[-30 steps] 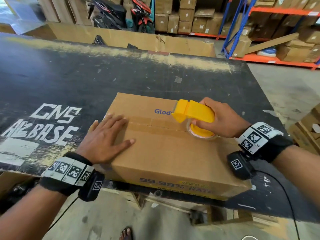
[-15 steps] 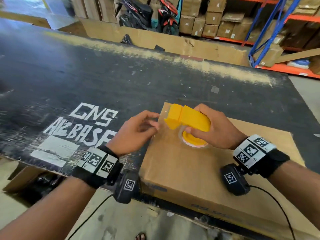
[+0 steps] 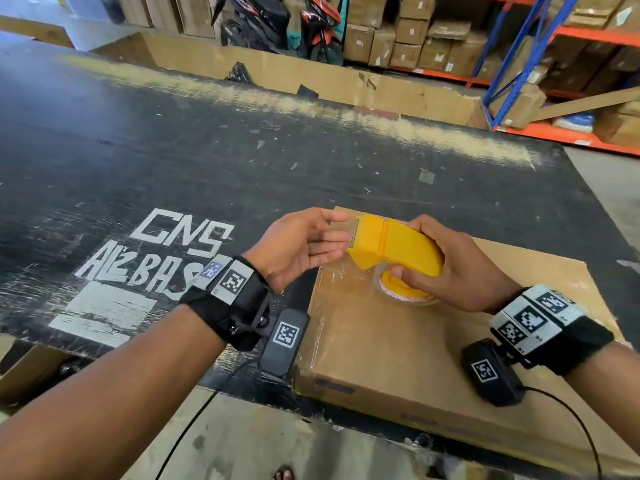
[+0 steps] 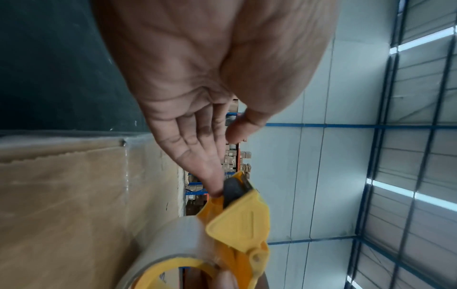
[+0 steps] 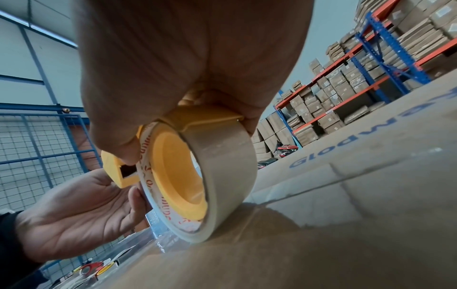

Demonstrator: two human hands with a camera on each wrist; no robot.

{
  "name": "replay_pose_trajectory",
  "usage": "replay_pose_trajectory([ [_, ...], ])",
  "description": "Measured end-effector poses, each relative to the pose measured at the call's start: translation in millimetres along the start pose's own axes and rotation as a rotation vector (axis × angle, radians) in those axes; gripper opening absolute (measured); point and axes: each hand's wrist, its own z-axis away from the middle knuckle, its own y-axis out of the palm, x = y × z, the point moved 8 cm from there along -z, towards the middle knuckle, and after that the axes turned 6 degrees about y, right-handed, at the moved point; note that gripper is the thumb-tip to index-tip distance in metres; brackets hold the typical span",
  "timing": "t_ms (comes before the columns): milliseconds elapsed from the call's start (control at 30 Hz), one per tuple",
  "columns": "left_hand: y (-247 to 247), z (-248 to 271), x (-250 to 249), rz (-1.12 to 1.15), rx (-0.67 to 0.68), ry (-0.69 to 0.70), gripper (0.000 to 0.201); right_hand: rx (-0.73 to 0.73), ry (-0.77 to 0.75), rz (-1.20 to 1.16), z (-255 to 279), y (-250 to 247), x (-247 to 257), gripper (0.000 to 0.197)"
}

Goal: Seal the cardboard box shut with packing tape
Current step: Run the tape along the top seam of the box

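Observation:
The closed cardboard box (image 3: 433, 344) lies at the near edge of the black table. My right hand (image 3: 457, 271) grips the yellow tape dispenser (image 3: 394, 244), thumb through the core, and the brown tape roll (image 5: 222, 176) touches the box top (image 5: 346, 224) near its left end. My left hand (image 3: 322, 237) is held palm up with straight fingers, whose tips (image 4: 217, 187) touch the dispenser's cutter end (image 4: 237, 195). Glossy clear tape (image 3: 332, 292) covers the box's left end. A taped seam runs across the lid beside blue print (image 5: 329, 148).
The black table (image 3: 242, 161) has white lettering (image 3: 166, 251) left of the box. A cardboard wall (image 3: 346, 81) lines its far edge. Beyond stand motorbikes (image 3: 277, 22) and blue-and-orange racks (image 3: 554, 64) of cartons. Another tape roll (image 5: 91, 267) lies low at left.
My left hand has lifted off the box top and come to the dispenser's cutter end. The dispenser now sits at the box's left end, still gripped by my right hand.

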Motion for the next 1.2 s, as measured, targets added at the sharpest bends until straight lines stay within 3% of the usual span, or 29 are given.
replay_pose_trajectory([
  [267,-4.5,-1.2,3.8,-0.092,0.042,0.031,0.040,0.042,0.008,0.031,-1.1,1.9,4.4,0.068],
  [467,-51.6,3.7,0.9,-0.094,-0.068,0.037,0.039,0.123,-0.031,0.181,-2.0,-14.2,13.9,0.077],
  [667,-82.3,3.6,33.5,-0.058,-0.145,-0.012,0.035,0.163,-0.030,0.310,-4.5,-7.3,15.2,0.082],
  [833,-79.4,-1.8,68.8,-0.095,-0.114,-0.089,0.036,0.189,-0.029,0.308,-8.8,-5.0,13.1,0.080],
  [1000,-80.1,-0.9,75.9,-0.944,-0.089,0.079,0.040,0.194,-0.018,0.313,-9.6,-3.5,11.1,0.080],
  [1100,-66.6,12.7,45.8,-0.853,-0.063,0.392,0.034,0.201,-0.017,0.328,-8.4,-2.4,11.4,0.080],
  [1200,-23.3,25.7,28.0,-0.979,0.202,0.554,0.065,0.204,-0.013,0.336,-10.6,-1.7,9.0,0.080],
])
